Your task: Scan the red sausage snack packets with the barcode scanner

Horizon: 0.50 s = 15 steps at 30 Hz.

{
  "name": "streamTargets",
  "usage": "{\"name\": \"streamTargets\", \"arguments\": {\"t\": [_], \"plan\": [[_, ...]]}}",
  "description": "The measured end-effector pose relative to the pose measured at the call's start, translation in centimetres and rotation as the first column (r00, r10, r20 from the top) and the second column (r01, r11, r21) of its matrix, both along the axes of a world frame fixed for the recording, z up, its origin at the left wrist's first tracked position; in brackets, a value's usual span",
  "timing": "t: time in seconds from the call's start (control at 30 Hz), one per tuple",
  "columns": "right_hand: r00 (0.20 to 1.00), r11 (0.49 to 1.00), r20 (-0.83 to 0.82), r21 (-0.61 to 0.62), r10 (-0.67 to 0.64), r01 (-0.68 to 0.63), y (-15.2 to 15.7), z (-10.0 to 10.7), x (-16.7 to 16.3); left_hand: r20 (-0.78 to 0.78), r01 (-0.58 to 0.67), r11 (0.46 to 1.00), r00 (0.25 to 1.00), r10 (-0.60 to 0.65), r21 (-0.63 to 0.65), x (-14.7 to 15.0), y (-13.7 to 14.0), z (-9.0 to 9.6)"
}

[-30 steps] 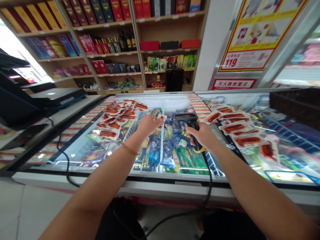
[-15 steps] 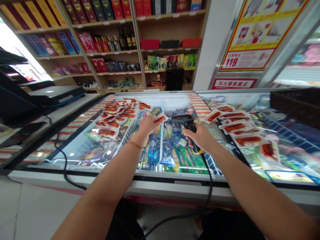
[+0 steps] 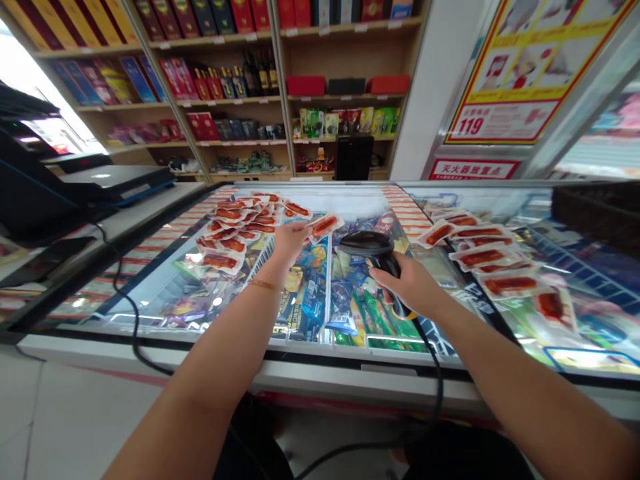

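My left hand (image 3: 291, 241) pinches one end of a vacuum-packed sausage (image 3: 326, 227) above the freezer's glass top. In my right hand (image 3: 413, 285) is a black barcode scanner (image 3: 367, 243), gripped by its handle, its head turned toward the held pack and a little apart from it. A cable runs down from the scanner's handle. Left of my left hand, a heap of similar sausage packs (image 3: 233, 223) lies on the glass. More sausage packs (image 3: 480, 257) lie in an overlapping row to the right of my right hand.
Under the glass of the chest freezer (image 3: 320, 363) are baskets of bagged goods. A counter scale (image 3: 117, 183) stands at the left, with a black cable (image 3: 134, 313) hanging over the freezer edge. Shelves (image 3: 225, 100) of boxes and bottles rise behind; a dark basket (image 3: 600, 213) is at the right.
My left hand has turned the sausage pack so more of its face shows. The scanner's head has tilted and looks broader. The whole view has shifted slightly.
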State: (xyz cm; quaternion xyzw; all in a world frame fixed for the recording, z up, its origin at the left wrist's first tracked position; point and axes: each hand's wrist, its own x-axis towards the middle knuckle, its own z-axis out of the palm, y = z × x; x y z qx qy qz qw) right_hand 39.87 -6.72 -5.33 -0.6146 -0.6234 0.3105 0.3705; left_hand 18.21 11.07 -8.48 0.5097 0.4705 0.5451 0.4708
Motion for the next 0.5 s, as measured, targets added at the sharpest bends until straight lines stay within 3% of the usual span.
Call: {"name": "streamTargets", "arguments": {"t": [0.23, 0.5], "plan": [[0.997, 0.997, 0.014, -0.002, 0.073, -0.073, -0.6, -0.3, -1.0, -0.002, -0.071, 0.996, 0.997, 0.071, 0.061, 0.2, -0.4, 0.5], [0.994, 0.995, -0.034, -0.001, 0.1, -0.1, -0.4, -1.0, -0.9, -0.068, -0.055, 0.993, 0.996, 0.063, 0.108, 0.5, -0.5, 0.3]]}}
